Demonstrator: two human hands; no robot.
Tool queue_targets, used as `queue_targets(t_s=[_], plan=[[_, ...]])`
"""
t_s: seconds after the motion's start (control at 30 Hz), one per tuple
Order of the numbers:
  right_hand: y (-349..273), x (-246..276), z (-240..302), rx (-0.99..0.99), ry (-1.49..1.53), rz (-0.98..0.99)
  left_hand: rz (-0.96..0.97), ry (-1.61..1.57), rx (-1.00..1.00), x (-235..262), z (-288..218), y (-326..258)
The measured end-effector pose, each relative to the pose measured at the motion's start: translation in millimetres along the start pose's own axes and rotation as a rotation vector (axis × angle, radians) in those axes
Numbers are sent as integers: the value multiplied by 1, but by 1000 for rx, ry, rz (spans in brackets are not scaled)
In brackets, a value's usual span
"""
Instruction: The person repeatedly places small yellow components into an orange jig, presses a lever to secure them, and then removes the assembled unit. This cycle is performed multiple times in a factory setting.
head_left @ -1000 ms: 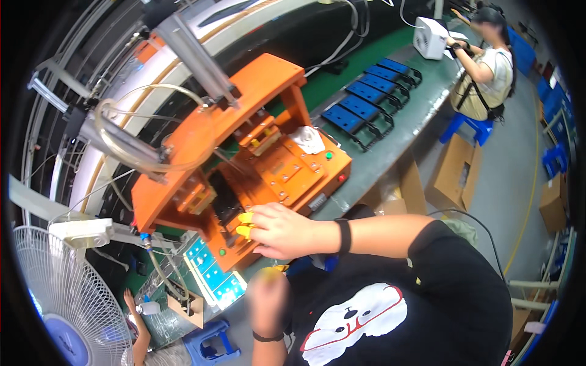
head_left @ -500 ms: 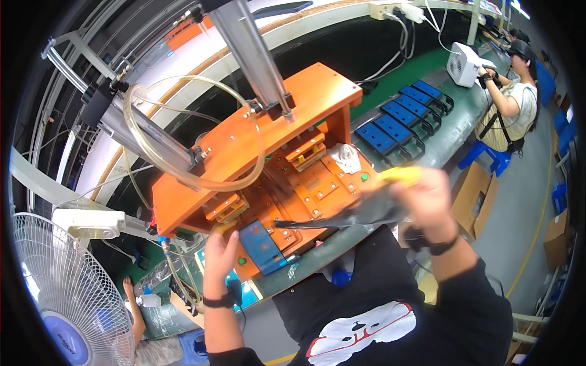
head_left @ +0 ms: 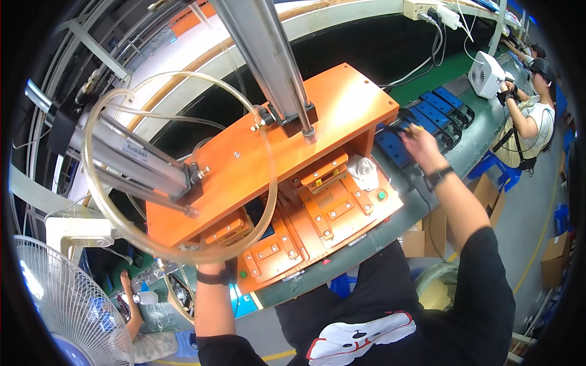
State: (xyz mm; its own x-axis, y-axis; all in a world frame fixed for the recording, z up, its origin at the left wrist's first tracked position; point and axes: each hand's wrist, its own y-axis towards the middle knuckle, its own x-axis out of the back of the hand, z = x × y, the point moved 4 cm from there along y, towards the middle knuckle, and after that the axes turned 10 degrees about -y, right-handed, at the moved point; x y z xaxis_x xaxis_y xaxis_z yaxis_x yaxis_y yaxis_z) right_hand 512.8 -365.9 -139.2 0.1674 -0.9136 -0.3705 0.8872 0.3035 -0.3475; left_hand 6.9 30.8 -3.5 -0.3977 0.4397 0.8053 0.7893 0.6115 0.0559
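Note:
My left hand (head_left: 210, 266) reaches under the left part of the orange press (head_left: 342, 97). Its fingers are hidden behind the clear hose (head_left: 273, 177) and the press edge. A sliver of a blue panel (head_left: 268, 232) shows under the press near that hand. Out to the right, my right hand (head_left: 422, 148) is above the nearest of several blue panels (head_left: 421, 119) with black frames. Its fingers are bent together at a small dark piece (head_left: 395, 129), too blurred to name. The orange fixture plate (head_left: 342, 210) lies before me, with its bolted blocks bare.
Two metal cylinders stand on the press, one (head_left: 262, 55) near its middle. A white cloth (head_left: 364, 174) and a green button (head_left: 382, 195) are at the plate's right. A fan (head_left: 55, 299) stands at the lower left. A co-worker (head_left: 528, 116) sits at the far right by a white box-shaped device (head_left: 486, 74).
My right hand has moved away to the blue panels; the long black piece it held no longer shows over the plate. My left hand and the blue panel have gone further under the press.

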Motion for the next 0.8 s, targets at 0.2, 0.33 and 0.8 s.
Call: queue_targets(t_s=[0.2,0.33,0.8], plan=[[53,-148,-22,317,-673,371,-1,-122,79,5,-6,-11],[100,-185,-15,578,-1416,349,-8,-204,143,7,-20,-13],[105,-136,49,1018,-2123,104,-13,-381,280,-2,-12,-19]])
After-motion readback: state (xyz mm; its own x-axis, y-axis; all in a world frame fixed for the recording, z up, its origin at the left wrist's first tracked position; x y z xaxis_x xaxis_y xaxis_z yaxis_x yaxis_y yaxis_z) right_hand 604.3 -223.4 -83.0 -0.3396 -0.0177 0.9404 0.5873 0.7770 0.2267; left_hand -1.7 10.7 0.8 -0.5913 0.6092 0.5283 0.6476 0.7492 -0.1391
